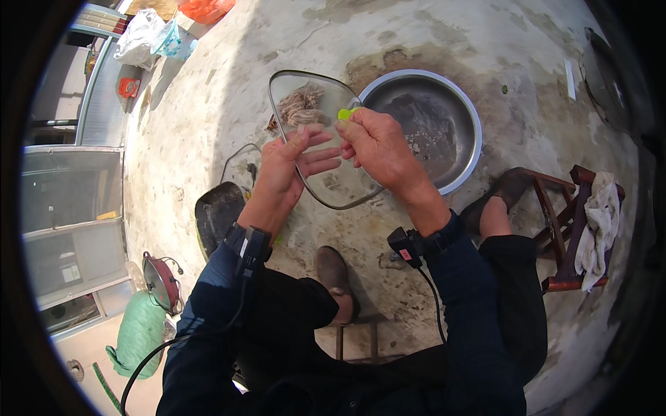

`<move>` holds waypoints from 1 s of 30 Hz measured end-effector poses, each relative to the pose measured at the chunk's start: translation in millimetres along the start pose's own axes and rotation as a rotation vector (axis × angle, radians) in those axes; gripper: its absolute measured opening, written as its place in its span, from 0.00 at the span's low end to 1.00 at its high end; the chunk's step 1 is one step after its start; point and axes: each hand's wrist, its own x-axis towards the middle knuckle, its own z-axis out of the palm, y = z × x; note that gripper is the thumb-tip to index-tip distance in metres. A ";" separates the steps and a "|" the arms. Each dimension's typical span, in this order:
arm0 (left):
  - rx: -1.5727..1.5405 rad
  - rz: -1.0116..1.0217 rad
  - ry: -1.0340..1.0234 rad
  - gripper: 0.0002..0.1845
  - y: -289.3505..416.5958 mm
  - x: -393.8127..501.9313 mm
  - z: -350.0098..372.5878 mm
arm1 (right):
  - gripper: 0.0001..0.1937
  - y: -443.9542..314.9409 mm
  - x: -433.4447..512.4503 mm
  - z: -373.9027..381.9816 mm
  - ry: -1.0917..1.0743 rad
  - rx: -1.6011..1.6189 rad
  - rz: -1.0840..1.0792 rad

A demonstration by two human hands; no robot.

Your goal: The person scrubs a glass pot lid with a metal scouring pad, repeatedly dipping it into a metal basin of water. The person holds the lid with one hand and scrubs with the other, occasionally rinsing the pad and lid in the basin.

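Note:
A clear glass lid [341,186] with rounded corners and a metal rim is held up in front of me. My right hand [382,148] pinches the lime-green knob [345,114] at the lid. On the opposite side, my left hand [294,169] holds the rim, its thumb over the edge and its fingers extended across the glass. Just right of the lid, a metal basin [474,122] stands on the floor with murky water and small scraps in it. Through the glass I see a brownish, stringy bundle [302,104] on the floor.
A dark pan [218,210] lies left of my left wrist, near a black cord. A wooden folding stool [559,234] with a whitish cloth [598,229] is at right. At left are a green sack [138,333] and a red lidded pan [162,283]. Cables trail from devices on both wrists.

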 end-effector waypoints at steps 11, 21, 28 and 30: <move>-0.003 0.009 0.009 0.31 15.5 -4.0 1.6 | 0.26 59.4 -87.2 1.3 0.209 -0.726 -0.517; -0.021 0.067 -0.091 0.32 28.8 -4.0 1.8 | 0.20 135.6 -72.0 -62.0 0.349 0.281 0.361; 0.069 0.080 -0.167 0.35 34.6 -14.9 8.2 | 0.17 133.5 -71.3 -72.5 0.276 0.432 0.385; 0.099 0.080 -0.189 0.36 36.3 -15.9 7.1 | 0.15 136.4 -70.8 -74.5 0.300 0.474 0.401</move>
